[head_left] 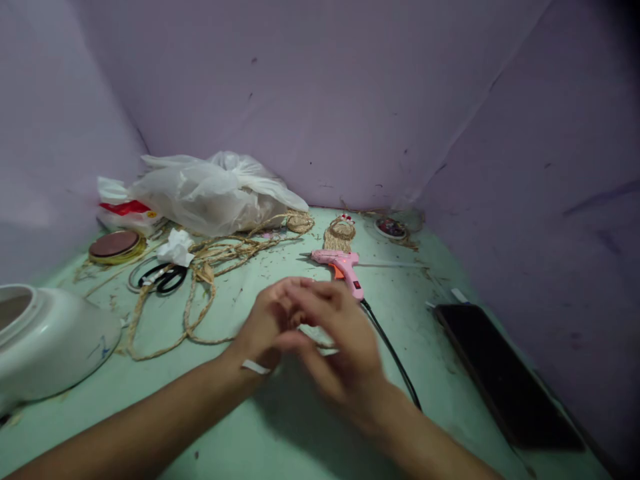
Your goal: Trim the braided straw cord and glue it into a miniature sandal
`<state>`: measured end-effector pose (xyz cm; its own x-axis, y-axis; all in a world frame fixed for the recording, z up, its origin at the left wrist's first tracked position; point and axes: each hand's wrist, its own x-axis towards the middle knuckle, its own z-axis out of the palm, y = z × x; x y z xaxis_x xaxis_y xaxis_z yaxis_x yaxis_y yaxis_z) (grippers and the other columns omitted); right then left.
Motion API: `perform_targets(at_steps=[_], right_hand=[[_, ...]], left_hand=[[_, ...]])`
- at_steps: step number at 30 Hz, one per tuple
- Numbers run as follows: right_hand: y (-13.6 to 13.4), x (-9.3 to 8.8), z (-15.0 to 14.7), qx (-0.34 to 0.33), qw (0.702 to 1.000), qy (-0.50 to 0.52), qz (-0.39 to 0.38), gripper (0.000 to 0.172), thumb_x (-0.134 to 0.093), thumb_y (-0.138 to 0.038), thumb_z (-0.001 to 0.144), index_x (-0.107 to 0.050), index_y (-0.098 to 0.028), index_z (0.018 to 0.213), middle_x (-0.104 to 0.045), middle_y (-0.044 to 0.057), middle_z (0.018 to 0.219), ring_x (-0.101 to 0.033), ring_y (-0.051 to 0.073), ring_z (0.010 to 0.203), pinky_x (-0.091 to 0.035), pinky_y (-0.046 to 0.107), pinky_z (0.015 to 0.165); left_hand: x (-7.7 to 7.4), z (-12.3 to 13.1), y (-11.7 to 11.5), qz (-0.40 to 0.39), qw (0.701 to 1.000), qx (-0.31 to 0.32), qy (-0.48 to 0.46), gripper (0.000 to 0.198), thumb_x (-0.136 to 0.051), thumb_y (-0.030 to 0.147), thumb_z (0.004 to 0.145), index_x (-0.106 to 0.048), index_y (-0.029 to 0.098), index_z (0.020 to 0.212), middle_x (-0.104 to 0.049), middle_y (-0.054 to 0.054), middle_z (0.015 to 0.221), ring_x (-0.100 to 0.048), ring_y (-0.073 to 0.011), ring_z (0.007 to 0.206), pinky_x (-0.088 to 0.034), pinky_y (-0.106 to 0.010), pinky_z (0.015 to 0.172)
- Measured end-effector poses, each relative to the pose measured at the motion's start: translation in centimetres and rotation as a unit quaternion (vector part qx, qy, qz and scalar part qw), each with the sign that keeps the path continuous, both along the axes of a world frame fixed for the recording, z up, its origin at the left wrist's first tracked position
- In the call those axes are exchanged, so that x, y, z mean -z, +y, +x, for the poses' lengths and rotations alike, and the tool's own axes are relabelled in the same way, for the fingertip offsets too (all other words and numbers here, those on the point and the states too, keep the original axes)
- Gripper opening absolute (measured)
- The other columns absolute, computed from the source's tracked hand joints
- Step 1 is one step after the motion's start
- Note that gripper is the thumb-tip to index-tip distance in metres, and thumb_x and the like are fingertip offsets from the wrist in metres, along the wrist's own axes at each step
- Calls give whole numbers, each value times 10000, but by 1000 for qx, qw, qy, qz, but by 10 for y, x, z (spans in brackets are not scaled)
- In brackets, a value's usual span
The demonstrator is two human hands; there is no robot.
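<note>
My left hand (270, 317) and my right hand (345, 333) meet over the middle of the table. The left hand's fingers are curled inward, and whatever lies in them is hidden. Motion blurs my right hand, its fingers and thumb reaching across to the left one. A white strip (256, 367) sticks to the left wrist. From a loose braided rope (200, 340) a strand runs up to the left hand and shows again between the hands; whether it is held I cannot tell. Just beyond my fingers lies a pink glue gun (333, 259).
Behind the gun stands a woven piece with red beads (340, 233). Black-handled scissors (163, 278), crumpled tissue (175, 248) and a plastic bag (215, 193) are at the left. A white pot (65, 340) is near left, a phone (505, 380) at right. The gun's cord (395, 357) passes my right wrist.
</note>
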<state>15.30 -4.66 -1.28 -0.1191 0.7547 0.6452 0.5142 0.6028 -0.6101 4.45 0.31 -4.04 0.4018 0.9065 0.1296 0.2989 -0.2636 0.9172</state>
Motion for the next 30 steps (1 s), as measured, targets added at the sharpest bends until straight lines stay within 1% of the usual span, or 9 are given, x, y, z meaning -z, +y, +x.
perform_targets(at_steps=[2,4,5,9,14,17,22,25,30], right_hand=[[-1,-8,24,99,994,48,-21,187,-457,-206,850,-587,-243,978,-596,42,903,-545,185,855,-443,333,747],[-4,-7,50,183,980,25,-70,125,-495,-205,830,-604,-243,876,-606,26,833,-556,174,783,-443,316,712],[-6,-2,61,189,977,1,-95,93,-526,-204,809,-608,-240,834,-610,22,809,-559,175,767,-444,308,692],[-14,31,82,124,975,-73,-166,130,-575,-196,768,-603,-209,894,-610,44,870,-557,190,833,-441,321,731],[-13,53,76,83,957,-186,-209,268,-621,-200,739,-586,-198,1004,-603,66,941,-529,223,877,-419,372,749],[-10,54,75,86,955,-199,-204,239,-609,-218,756,-599,-199,995,-609,65,924,-528,219,856,-413,371,733],[-11,52,79,72,956,-182,-220,322,-643,-327,727,-604,-201,1021,-603,70,932,-525,224,865,-412,375,740],[-12,55,80,74,957,-168,-225,221,-586,-244,777,-624,-214,993,-602,62,904,-527,209,838,-416,365,722],[-10,60,78,96,961,-125,-228,174,-602,-168,748,-649,-207,910,-599,58,858,-532,209,817,-420,374,724]], left_hand=[[-13,-3,6,-66,995,-38,-69,189,-464,225,764,-555,140,906,-621,-49,799,-596,-153,685,-487,-280,601],[-18,-5,12,-69,996,-55,-27,135,-512,214,716,-583,142,806,-605,-24,722,-566,-138,637,-461,-278,598],[-16,-7,14,-42,998,-47,18,118,-523,208,707,-596,150,781,-605,-19,724,-559,-139,654,-451,-284,625],[4,-10,15,124,978,59,159,140,-504,156,736,-623,166,808,-614,-37,843,-535,-170,825,-406,-321,766],[18,-9,14,217,937,121,246,175,-472,148,779,-633,176,842,-607,-52,853,-507,-197,855,-371,-369,781],[20,-9,14,231,928,126,263,204,-437,164,810,-639,184,811,-600,-49,793,-506,-191,803,-369,-367,744],[25,-9,15,238,931,116,250,195,-435,160,812,-629,181,803,-589,-44,771,-499,-185,786,-361,-357,726],[26,-9,14,251,929,116,244,193,-429,164,812,-621,173,795,-580,-47,772,-490,-189,788,-355,-356,720],[22,-12,13,237,939,143,205,252,-365,210,854,-609,164,814,-574,-41,765,-488,-172,767,-355,-357,734]])
